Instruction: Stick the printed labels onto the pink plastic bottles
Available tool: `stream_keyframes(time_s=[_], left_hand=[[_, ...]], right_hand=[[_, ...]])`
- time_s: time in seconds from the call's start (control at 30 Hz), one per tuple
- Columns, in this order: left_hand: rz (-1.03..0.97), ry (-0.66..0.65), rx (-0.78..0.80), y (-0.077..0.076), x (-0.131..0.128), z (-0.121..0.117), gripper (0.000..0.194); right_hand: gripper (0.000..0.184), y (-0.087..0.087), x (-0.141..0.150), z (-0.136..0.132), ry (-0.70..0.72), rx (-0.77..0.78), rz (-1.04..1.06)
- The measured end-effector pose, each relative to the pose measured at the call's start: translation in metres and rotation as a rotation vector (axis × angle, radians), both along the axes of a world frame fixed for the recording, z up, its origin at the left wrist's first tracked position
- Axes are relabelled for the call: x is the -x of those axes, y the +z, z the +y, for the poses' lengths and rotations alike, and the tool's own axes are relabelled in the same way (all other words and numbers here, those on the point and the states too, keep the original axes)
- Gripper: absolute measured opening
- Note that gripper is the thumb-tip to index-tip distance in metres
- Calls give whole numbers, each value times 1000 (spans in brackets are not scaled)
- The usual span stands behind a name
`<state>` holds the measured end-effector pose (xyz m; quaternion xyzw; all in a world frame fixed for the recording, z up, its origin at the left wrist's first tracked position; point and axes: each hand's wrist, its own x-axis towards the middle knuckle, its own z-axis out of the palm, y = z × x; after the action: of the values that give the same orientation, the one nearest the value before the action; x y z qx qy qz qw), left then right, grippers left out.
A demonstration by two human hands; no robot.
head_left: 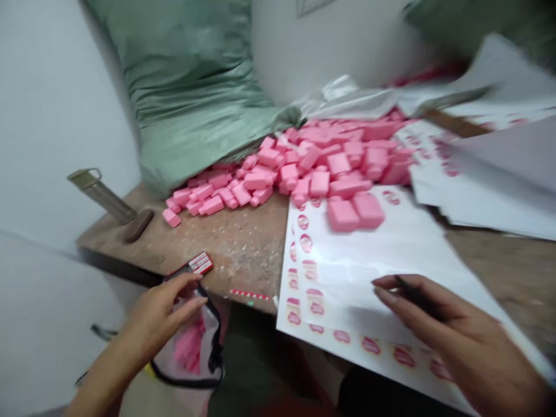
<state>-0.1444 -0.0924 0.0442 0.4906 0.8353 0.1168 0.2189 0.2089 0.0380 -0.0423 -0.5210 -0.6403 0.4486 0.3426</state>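
Observation:
My left hand [160, 315] is over the rim of an open zippered bag [212, 324], thumb and fingers apart with nothing between them. Pink bottles [189, 350] show inside that bag. In my right hand [460, 336] is a dark slim tool [414, 295], pinched behind the fingertips; blur hides its exact kind. Below that hand lie white sticker sheets [369, 278], printed with pink and red labels along their edges. Two pink bottles [356, 211] rest side by side on the far part of the sheets. Behind them a large heap of small pink bottles [269, 168] spreads over the worn tabletop.
A green cushion [200, 98] leans behind the heap. At left, a metal latch-like piece [104, 194] stands by a brown oval piece [139, 226]. A red-and-white small box [200, 263] sits at the table edge [243, 260]. More paper sheets [499, 179] are piled at right.

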Motion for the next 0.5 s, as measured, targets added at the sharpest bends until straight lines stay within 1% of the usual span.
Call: stream_keyframes(time_s=[0.07,0.13,0.17,0.2,0.27,0.3,0.37,0.43,0.5], left_hand=[[-47,-120,-219,-5,-22,47,38],[-63,-283,-419,-12,-49,103,34],[-80,-342,-456,-16,-64,132,32],[-92,-376,-479,-21,-79,158,32],[-111,-430,-523,-30,-107,203,32],[-127,-461,-538,-34,-120,220,32],[-175,-535,-540,-39,-141,242,30],[-238,-607,-512,-44,-155,254,27],[-315,-638,-492,-49,-162,259,21]], right_hand=[[24,14,9,-2,-33,-3,1],[27,18,11,-3,-65,-18,8],[28,18,9,-5,-83,-26,14],[28,16,6,-6,-89,-30,17],[28,11,-2,-9,-88,-31,11],[27,7,-7,-10,-87,-26,-4],[27,2,-15,-12,-114,-14,-32],[27,-2,-21,-12,-165,-17,-27],[29,-2,-25,-11,-175,-15,-8]])
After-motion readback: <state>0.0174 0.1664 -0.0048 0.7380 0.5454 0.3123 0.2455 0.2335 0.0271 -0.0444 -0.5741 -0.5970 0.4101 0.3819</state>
